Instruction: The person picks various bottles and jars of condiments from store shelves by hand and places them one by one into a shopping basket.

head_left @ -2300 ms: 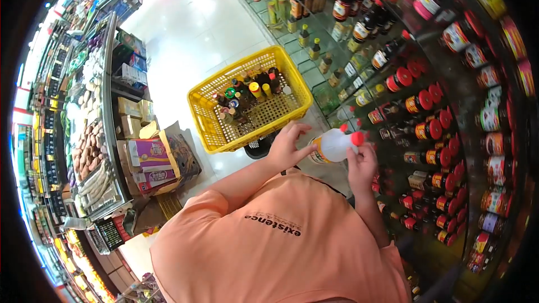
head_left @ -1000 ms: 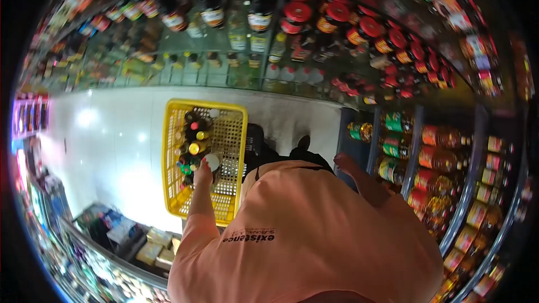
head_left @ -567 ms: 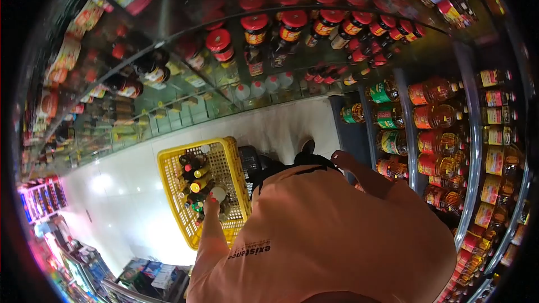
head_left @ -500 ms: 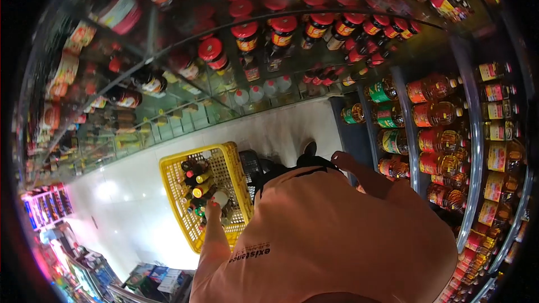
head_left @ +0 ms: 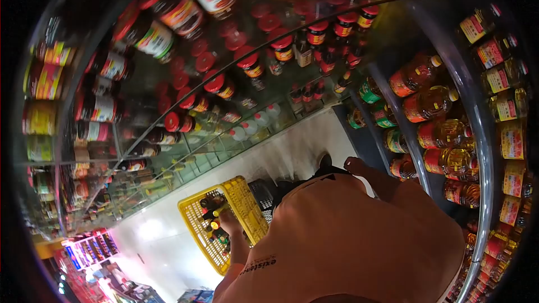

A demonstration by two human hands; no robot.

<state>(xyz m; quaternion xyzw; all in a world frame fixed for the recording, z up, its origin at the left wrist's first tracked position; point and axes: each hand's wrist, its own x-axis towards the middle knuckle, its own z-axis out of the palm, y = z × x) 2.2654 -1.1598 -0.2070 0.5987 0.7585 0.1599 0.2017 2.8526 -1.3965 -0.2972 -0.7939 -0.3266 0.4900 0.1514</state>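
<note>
My left hand (head_left: 229, 223) reaches down into a yellow plastic basket (head_left: 187, 216) on the left. Its fingers curl among several bottles (head_left: 212, 202) with dark, red and yellow tops. Which one they grip, if any, is hidden. A bottle with a yellow-green band lies right beside the fingertips. On the other side my right hand (head_left: 352, 164) hangs low next to the shelves, apart from the goods. It is small, dark and blurred, so its fingers cannot be made out.
Glass shelves (head_left: 236, 67) with red-lidded sauce jars curve across the front and left. Racks of cooking oil bottles (head_left: 432, 102) stand close on the right. A dark basket (head_left: 260, 193) sits beside the yellow one. Pale floor (head_left: 157, 241) runs to the left.
The view has turned and come closer to the shelves. My left hand has shifted toward the far part of the basket, over where a whitish bottle showed. My right hand stays low.
</note>
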